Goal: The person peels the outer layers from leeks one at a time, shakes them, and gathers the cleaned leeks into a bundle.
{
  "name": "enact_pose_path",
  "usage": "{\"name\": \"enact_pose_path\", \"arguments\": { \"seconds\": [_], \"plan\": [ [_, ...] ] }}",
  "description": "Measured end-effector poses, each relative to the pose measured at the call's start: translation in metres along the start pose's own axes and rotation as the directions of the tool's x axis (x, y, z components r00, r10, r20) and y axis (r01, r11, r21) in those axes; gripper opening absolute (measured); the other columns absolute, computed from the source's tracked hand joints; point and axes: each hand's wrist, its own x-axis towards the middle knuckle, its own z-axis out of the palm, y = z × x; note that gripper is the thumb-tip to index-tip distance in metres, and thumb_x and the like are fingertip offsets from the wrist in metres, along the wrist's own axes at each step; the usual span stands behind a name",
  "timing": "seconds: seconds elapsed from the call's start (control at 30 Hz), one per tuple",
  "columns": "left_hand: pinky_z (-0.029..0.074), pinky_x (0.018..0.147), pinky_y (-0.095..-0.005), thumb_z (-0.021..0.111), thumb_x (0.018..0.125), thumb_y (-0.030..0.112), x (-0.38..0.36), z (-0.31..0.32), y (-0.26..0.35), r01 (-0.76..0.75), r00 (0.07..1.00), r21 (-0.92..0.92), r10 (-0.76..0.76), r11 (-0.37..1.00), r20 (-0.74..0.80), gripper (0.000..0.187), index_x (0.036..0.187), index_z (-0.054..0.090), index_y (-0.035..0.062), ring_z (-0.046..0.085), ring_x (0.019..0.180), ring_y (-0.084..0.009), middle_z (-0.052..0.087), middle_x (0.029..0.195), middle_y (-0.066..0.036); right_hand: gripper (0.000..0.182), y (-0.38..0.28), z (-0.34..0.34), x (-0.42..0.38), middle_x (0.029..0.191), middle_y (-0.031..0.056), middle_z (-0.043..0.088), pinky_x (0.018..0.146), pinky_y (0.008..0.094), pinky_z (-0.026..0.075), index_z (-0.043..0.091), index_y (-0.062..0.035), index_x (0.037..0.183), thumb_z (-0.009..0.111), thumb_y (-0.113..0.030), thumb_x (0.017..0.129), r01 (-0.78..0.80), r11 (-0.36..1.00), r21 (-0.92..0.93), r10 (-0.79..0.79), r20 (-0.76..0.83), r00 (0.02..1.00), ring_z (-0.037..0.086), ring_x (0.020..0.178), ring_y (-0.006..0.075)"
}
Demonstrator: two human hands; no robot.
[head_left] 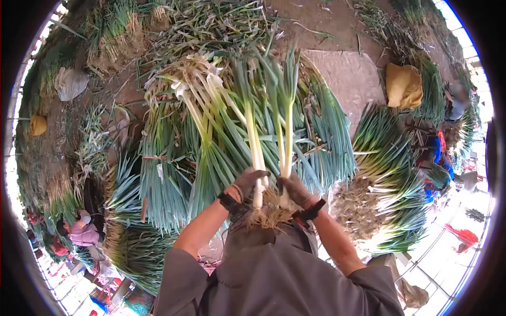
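Observation:
My gloved left hand (246,184) is closed around the white stems of some green onions (253,139), their roots pointing toward my body. Beside it, my gloved right hand (298,190) grips more green onions (288,124) by the white part just above the roots. The green leaves of both bunches point away from me. Beneath them lies a large heap of green onions (219,163), with several pale, rooted stems (197,105) across its left part. Dry brown roots (268,217) hang between my wrists, close to my lap.
Stacked green onions (387,174) curve along my right, and another stack (134,258) stands at lower left. Loose leaf trimmings (211,29) cover the ground ahead. A yellow sack (403,86) lies at upper right. One person (84,229) is at far left, another (457,102) at far right.

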Motion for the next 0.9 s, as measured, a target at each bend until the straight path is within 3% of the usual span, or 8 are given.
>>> {"name": "enact_pose_path", "arguments": {
  "seconds": [0.2,0.3,0.47,0.57,0.7,0.77,0.87,0.9],
  "plan": [
    [0.055,0.080,-0.0319,0.062,0.102,0.030,0.029,0.021,-0.028,0.076,0.995,0.097,-0.082,0.992,0.059,0.031,0.116,0.064,0.0028,0.065,0.086,-0.0147,0.067,0.095,-0.004,0.047,-0.027,0.004,-0.014,0.097,0.0024,0.064,0.074,0.0314,0.048,0.066,-0.0009,0.111,0.055,-0.046,0.105,-0.262,0.953,-0.150,0.282,0.134,0.950,0.053,0.083,0.0104],
    [0.054,0.084,-0.0323,0.060,0.104,0.038,0.022,0.031,-0.031,0.110,0.988,0.125,-0.122,0.986,0.093,0.037,0.118,0.064,0.0044,0.062,0.095,-0.0118,0.066,0.107,-0.002,0.037,-0.013,0.007,-0.022,0.095,0.0018,0.065,0.069,0.0286,0.052,0.064,-0.0049,0.114,0.066,-0.039,0.101,-0.394,0.851,0.348,0.328,0.234,0.915,0.061,0.083,0.0109],
    [0.051,0.103,-0.0357,0.051,0.103,0.059,0.025,0.015,-0.015,0.201,0.959,0.333,-0.255,0.921,0.126,0.071,0.147,0.045,0.0034,0.061,0.119,-0.0184,0.061,0.133,-0.008,0.035,0.005,0.018,-0.021,0.100,0.0054,0.071,0.077,0.0316,0.055,0.069,-0.0039,0.118,0.079,-0.022,0.091,-0.364,0.721,0.590,0.282,0.230,0.931,0.066,0.088,0.0150],
    [0.045,0.111,-0.0393,0.051,0.099,0.065,0.034,-0.005,-0.006,0.244,0.946,0.485,-0.317,0.840,0.073,0.083,0.150,0.041,-0.0006,0.062,0.122,-0.0258,0.061,0.135,-0.013,0.039,-0.008,0.011,-0.018,0.095,0.0071,0.071,0.081,0.0331,0.052,0.073,0.0010,0.113,0.084,-0.018,0.080,-0.219,0.929,0.297,0.201,0.090,0.976,0.064,0.087,0.0154],
    [0.056,0.090,-0.0381,0.058,0.099,0.060,0.048,0.013,0.013,0.251,0.965,0.141,-0.237,0.958,-0.110,0.069,0.137,0.053,0.0018,0.068,0.099,-0.0246,0.067,0.115,-0.011,0.048,0.013,0.011,0.005,0.098,0.0054,0.070,0.077,0.0325,0.051,0.071,-0.0005,0.112,0.086,-0.026,0.075,-0.154,0.968,0.197,0.130,0.129,0.983,0.064,0.086,0.0141],
    [0.056,0.093,-0.0444,0.057,0.099,0.062,0.083,-0.018,0.011,0.182,0.978,0.187,-0.197,0.965,0.064,0.068,0.134,0.053,0.0041,0.067,0.103,-0.0280,0.068,0.114,-0.012,0.052,-0.018,-0.006,-0.002,0.097,0.0105,0.071,0.074,0.0330,0.052,0.070,0.0033,0.108,0.087,-0.028,0.070,-0.207,0.971,-0.121,0.220,0.099,0.971,0.066,0.089,0.0137],
    [0.050,0.103,-0.0452,0.055,0.098,0.064,0.089,0.027,0.034,-0.119,0.988,0.631,0.153,0.767,0.000,0.071,0.137,0.053,0.0055,0.064,0.113,-0.0300,0.065,0.126,-0.013,0.057,-0.017,-0.034,-0.018,0.097,0.0181,0.072,0.077,0.0401,0.053,0.066,0.0031,0.109,0.086,-0.028,0.067,-0.127,0.922,-0.366,0.182,0.120,0.976,0.071,0.092,0.0275],
    [0.047,0.106,-0.0444,0.055,0.098,0.063,0.112,0.024,0.032,-0.063,0.997,0.304,0.072,0.951,-0.018,0.069,0.138,0.053,0.0063,0.063,0.114,-0.0309,0.065,0.128,-0.013,0.058,-0.015,-0.040,-0.032,0.097,0.0196,0.072,0.077,0.0425,0.053,0.064,0.0025,0.112,0.085,-0.028,0.067,-0.089,0.892,-0.444,0.114,0.031,0.993,0.071,0.092,0.0320]
  ]
}}
